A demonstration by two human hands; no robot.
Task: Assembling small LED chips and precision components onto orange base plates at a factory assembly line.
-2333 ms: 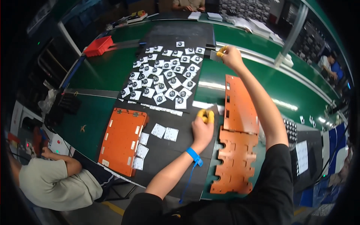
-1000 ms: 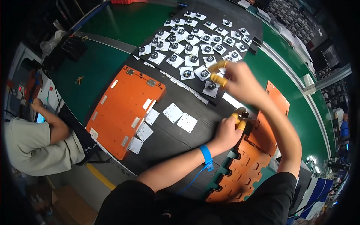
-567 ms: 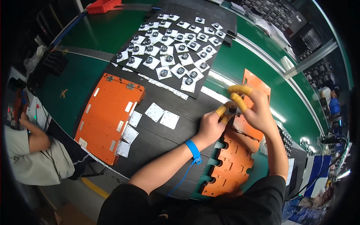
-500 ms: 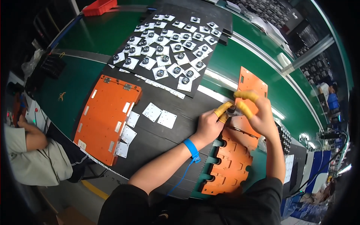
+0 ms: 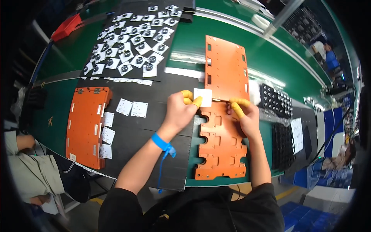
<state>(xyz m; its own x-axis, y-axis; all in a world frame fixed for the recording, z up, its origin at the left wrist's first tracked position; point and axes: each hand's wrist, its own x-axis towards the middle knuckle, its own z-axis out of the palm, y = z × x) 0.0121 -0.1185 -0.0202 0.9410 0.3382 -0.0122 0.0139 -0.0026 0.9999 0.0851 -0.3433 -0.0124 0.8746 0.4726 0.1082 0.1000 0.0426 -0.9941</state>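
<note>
So the left hand point(image 5: 177, 112) is pinching a white card point(image 5: 202, 96) by its lower left part, with thumb and fingers in yellow covers, so that grip is clearly grasping something. The card is hanging over the left side of the orange frame point(image 5: 222, 147), around where the flat upper panel point(image 5: 227, 73) is meeting the notched lower part. The right hand point(image 5: 248, 118) is hovering just right of there, thumb and finger close together. I can't tell if that grip is holding anything small or is free.

Handling this well, imo: keep pinching near the edge and don't let the fingertips spread over the face. Be going easy with the squeeze, since a thin card like this is probably bending if you're pressing hard. Keeping the right hand clear until the card is sitting steady is likely helping too.

Compared with half a second ago: both hands were meeting over a small dark round piece; now they're standing apart and the card is showing a plain white face, with no round piece visible on it. The whole view is also swinging, so the spread of cards with dark round pieces point(image 5: 142, 48) is sitting further left now. Those look to be lying the same.
</note>
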